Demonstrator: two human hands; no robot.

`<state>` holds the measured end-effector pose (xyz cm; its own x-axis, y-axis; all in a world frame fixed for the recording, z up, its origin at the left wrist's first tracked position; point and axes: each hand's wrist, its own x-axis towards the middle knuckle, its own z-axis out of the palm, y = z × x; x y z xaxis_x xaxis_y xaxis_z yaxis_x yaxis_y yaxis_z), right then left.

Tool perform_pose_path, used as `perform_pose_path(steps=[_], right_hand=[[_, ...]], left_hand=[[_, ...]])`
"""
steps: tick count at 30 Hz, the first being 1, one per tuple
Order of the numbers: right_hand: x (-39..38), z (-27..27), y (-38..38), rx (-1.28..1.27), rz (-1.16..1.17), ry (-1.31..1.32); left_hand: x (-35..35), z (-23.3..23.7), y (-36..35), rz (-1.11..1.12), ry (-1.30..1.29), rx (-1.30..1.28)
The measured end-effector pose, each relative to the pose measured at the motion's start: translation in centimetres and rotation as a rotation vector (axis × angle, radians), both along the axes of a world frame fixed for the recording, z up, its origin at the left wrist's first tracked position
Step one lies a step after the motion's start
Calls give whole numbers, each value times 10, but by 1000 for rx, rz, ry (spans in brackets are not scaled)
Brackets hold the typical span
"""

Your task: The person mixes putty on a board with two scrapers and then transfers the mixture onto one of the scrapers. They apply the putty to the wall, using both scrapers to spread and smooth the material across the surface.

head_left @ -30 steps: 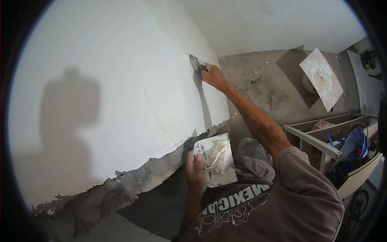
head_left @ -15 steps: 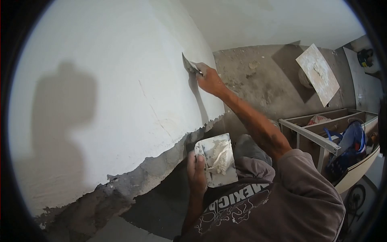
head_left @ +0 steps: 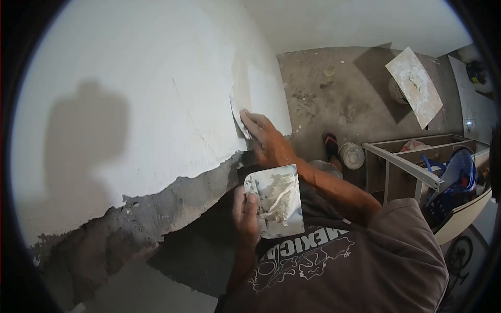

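My right hand (head_left: pixel 270 140) is closed around a putty knife (head_left: pixel 238 119), whose thin blade lies against the white wall (head_left: pixel 167 57) near its lower broken edge. Above the blade a damp, darker streak runs up the wall. My left hand (head_left: pixel 246 211) grips the side of a flat metal plate (head_left: pixel 263 182), thumb on top and fingers beneath. On the plate sits a ridged heap of white putty (head_left: pixel 284 201). The plate is in front of my chest, just below my right wrist.
Bare grey masonry (head_left: pixel 172 206) shows under the ragged plaster edge. To the right stand a metal-framed cabinet (head_left: pixel 402 175) holding a blue bag (head_left: pixel 456 182), and a white bucket (head_left: pixel 352 155). A smeared board (head_left: pixel 417 88) rests on another bucket farther off.
My right hand has come down the wall with the putty knife, which now lies flatter, and a damp streak shows above it. The plate in my left hand has shifted slightly left and up.
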<state>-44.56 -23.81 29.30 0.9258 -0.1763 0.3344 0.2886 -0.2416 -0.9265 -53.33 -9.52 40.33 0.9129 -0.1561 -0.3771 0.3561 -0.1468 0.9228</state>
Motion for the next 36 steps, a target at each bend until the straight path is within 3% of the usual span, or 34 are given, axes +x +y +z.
perform_pose_path(steps=[5,11,14,15,17,19,21,23,26,29,32,36], right_hand=[[-31,-21,21,0,88,-14],[-68,5,0,17,229,45],[-70,19,-27,207,182,-19],[-66,21,-35,234,132,67],[-48,21,-56,292,33,245],[1,-17,-69,166,-169,204],[55,-30,-88,159,-179,395],[103,-42,-89,265,-285,370],[163,-78,-95,303,-56,475],[177,-86,-98,492,-5,374],[175,-75,-99,387,-12,451],[141,-39,-91,321,-63,320]], left_hand=[[-6,4,0,56,-39,-24],[-11,20,-3,68,-56,-16],[-12,23,0,48,-77,-14],[-12,24,-4,70,-87,-7],[-13,31,-15,114,-102,9],[-17,24,-11,125,-105,-2],[-19,24,-11,122,-116,44],[-19,34,-20,107,-137,149],[-24,27,-19,204,-65,14],[-18,19,-23,224,-67,-7],[-18,19,-29,251,-57,-65],[-18,12,-24,254,-60,-66]])
